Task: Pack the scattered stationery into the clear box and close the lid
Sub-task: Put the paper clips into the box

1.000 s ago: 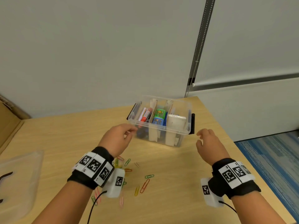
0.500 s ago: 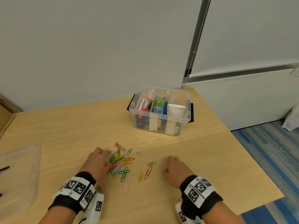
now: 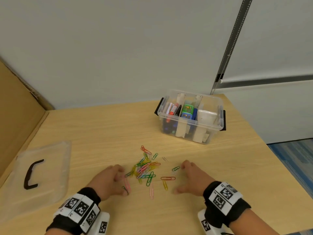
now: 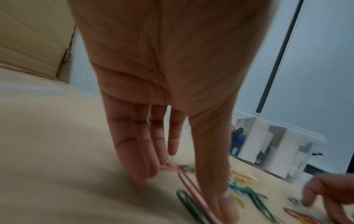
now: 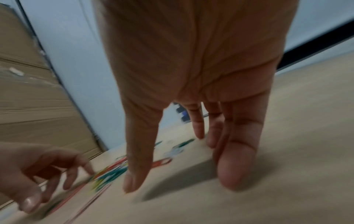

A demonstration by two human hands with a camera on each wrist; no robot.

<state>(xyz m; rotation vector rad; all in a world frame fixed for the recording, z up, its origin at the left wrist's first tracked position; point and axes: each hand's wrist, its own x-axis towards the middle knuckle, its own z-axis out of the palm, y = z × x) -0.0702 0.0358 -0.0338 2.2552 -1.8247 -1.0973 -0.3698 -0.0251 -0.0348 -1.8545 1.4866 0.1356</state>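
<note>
Left edge: we see a cardboard panel (image 3: 18, 119) walling the table (image 3: 105, 126); the clear lid (image 3: 50, 168) lies flat beside it.
Left hand (image 3: 108, 181): released, our straight fingers touch the table at the paper clips (image 3: 145, 168).
Right hand (image 3: 190, 179): released, spread fingertips on the clips' right side.
Clear box (image 3: 190, 131): open, stocked, beyond the clips near the far right corner.

Probably an office: plain partition wall (image 3: 118, 48), wood-look desk (image 3: 101, 129), blue carpet (image 3: 294, 158), cardboard boxes (image 3: 15, 116)
</note>
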